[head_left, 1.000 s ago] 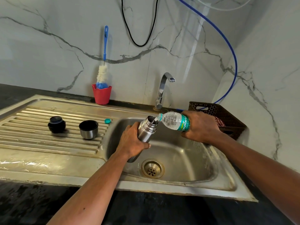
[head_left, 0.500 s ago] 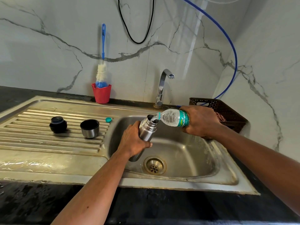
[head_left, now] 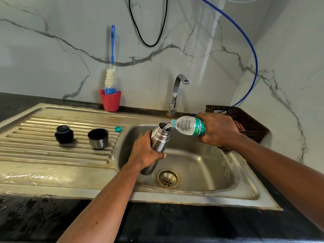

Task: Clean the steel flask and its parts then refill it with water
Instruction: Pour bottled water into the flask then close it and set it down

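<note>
On the ribbed steel draining board (head_left: 35, 153), a squat, rounded black stopper (head_left: 64, 134) is sitting upright. Just beside it to the right, a short steel cup (head_left: 98, 139) with a dark inside is standing mouth up. A small round teal bottle cap (head_left: 118, 128) is lying near the basin edge. Behind them, against the veined marble wall, a red plastic cup (head_left: 110, 102) is holding a bottle brush (head_left: 110, 79) with white and blue bristles and a thin blue handle.

The left hand (head_left: 145, 152) is wrapping its fingers round the middle of the brushed steel flask (head_left: 159, 137), holding it tilted over the dull, stained sink basin (head_left: 210, 169), above the round perforated drain (head_left: 168, 178). The flask's threaded mouth is uncapped. A curved chrome tap (head_left: 176, 94) is rising behind it.

The right hand (head_left: 219, 130) is gripping a clear, ridged plastic water bottle (head_left: 187, 124) with a teal label, tipping it almost flat so that its neck is meeting the flask's rim and water is running in. Behind that hand, a dark brown perforated basket (head_left: 245, 118) is resting in the corner, with a blue hose (head_left: 252, 55) curving down toward it. The bench (head_left: 35, 221) in front is dark, mottled stone.
</note>
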